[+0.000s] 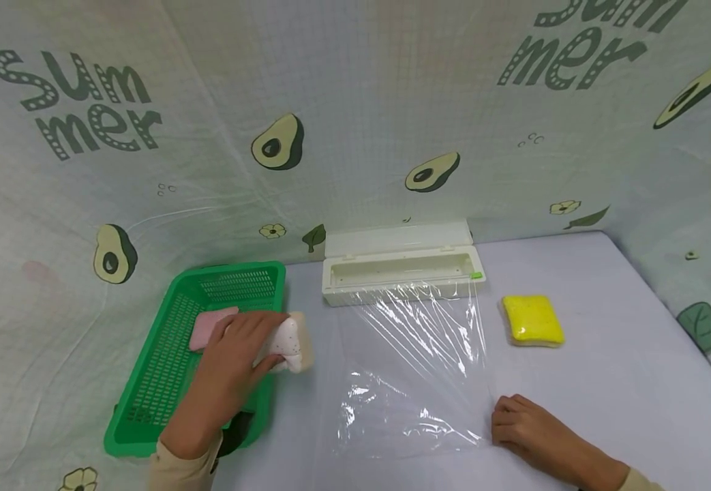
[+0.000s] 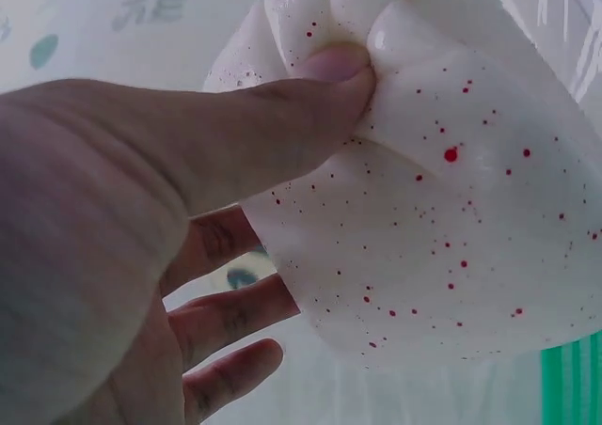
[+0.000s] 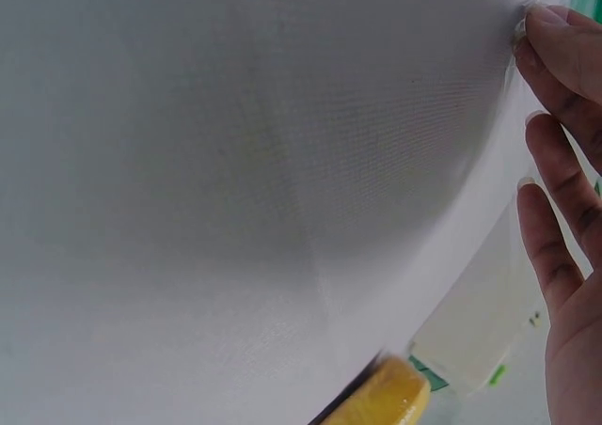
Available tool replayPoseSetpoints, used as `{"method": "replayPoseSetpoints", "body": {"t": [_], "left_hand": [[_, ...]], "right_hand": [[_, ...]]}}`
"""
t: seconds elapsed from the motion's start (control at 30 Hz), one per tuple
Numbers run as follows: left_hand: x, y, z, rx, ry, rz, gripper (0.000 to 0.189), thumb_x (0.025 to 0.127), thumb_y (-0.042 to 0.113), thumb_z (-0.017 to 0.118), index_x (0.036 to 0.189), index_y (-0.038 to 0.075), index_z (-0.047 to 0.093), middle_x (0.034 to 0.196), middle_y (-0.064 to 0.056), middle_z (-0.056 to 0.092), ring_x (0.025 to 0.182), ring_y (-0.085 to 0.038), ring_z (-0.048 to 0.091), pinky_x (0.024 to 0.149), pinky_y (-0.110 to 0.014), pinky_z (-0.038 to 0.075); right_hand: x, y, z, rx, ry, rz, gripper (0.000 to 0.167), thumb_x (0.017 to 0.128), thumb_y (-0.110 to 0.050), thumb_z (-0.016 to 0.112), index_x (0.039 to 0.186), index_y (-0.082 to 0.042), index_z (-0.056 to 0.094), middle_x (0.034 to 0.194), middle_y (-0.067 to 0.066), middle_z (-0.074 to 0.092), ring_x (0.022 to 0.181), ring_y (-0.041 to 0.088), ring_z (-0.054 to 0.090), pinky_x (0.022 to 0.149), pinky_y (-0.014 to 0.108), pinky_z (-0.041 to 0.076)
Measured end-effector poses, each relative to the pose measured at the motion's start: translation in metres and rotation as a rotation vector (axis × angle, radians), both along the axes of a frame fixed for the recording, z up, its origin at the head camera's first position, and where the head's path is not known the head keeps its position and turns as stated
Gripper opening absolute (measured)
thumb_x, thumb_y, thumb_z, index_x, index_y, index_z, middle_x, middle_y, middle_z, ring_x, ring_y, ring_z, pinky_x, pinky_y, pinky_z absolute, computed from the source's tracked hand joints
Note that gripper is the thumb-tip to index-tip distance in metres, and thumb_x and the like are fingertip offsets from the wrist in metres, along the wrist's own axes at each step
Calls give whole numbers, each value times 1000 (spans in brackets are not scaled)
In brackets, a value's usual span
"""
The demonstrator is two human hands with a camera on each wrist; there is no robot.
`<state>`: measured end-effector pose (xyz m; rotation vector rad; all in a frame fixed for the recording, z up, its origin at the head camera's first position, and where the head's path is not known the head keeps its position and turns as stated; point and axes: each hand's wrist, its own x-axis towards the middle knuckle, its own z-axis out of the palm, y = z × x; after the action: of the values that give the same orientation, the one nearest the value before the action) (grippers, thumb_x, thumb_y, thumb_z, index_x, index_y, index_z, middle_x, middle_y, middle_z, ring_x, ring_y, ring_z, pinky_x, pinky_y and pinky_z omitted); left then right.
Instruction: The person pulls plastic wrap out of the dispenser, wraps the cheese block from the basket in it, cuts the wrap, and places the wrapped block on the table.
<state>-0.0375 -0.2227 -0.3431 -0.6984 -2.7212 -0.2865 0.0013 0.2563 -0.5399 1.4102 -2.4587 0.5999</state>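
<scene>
The yellow sponge (image 1: 532,320) looks wrapped, but the white sponge (image 1: 292,339) the left hand (image 1: 232,365) grips and the pink sponge (image 1: 206,325) seem left, and the right hand (image 1: 530,431) pinches clear wrap (image 1: 404,382).

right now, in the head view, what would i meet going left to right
Basket → white block → film → yellow block
</scene>
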Motion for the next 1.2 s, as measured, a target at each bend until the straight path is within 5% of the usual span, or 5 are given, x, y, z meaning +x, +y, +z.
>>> {"method": "replayPoseSetpoints", "body": {"t": [0.37,0.57,1.2], "left_hand": [[4,72,-58,25,-265,-67,60,84,23,91,137,15,64,129,0,69,124,-25,61,109,-50,43],[8,98,-89,-9,-288,-90,58,86,26,89,137,15,63,127,2,68,119,-22,61,106,-47,44],[11,162,-111,-197,-224,-188,55,90,43,84,137,20,64,117,7,66,107,-14,58,104,-33,42]], "right_hand": [[2,0,-1,-3,-18,-3,28,65,-9,91,83,-27,79,89,-21,71,88,3,56,80,18,43],[3,1,0,10,-43,-5,28,66,-9,92,84,-28,80,89,-21,71,88,3,56,80,17,43],[4,-1,-2,-13,9,0,28,63,-8,91,82,-25,79,88,-20,70,89,5,56,79,19,43]]}}
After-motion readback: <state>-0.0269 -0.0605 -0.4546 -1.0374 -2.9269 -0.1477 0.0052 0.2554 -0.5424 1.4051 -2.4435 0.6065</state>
